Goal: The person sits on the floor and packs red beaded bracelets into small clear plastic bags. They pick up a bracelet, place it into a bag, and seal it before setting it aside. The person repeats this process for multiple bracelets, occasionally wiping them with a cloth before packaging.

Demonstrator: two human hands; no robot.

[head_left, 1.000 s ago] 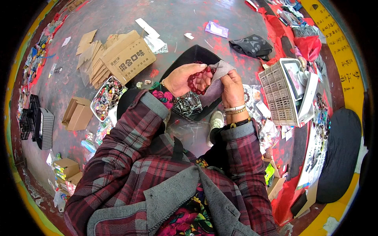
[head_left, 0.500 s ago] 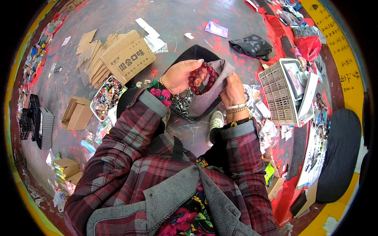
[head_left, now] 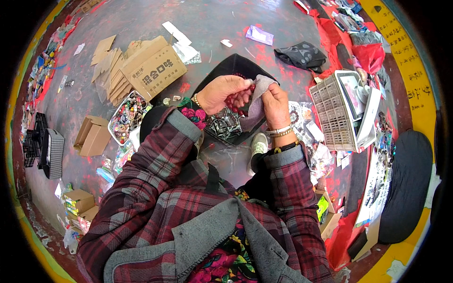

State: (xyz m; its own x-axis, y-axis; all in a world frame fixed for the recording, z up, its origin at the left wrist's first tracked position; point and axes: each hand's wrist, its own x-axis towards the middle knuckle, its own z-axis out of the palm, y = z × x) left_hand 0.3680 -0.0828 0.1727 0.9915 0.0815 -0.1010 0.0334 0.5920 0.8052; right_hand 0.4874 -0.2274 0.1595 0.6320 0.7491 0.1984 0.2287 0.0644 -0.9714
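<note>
My left hand (head_left: 219,94) is closed on a dark red beaded bracelet (head_left: 239,101), which is partly hidden by the fingers. A grey-mauve cloth (head_left: 257,106) is pinched in my right hand (head_left: 276,106), and its upper edge touches the beads near my left fingertips. Both hands are close together over a black bag-like container (head_left: 231,66) that lies open between my feet. Inside it, below my left hand, is a heap of shiny silver-coloured small pieces (head_left: 224,125), too small to name.
At left are a cardboard box (head_left: 153,70), a white tray of colourful small items (head_left: 127,118) and an open brown carton (head_left: 92,134). A pale plastic crate (head_left: 332,113) stands at right. A dark patterned cloth bag (head_left: 300,55) lies beyond the hands.
The bracelet has turned and sunk partly behind my left fingers. My right hand has gathered the cloth smaller and shows its back more; more of the silver pieces show.
</note>
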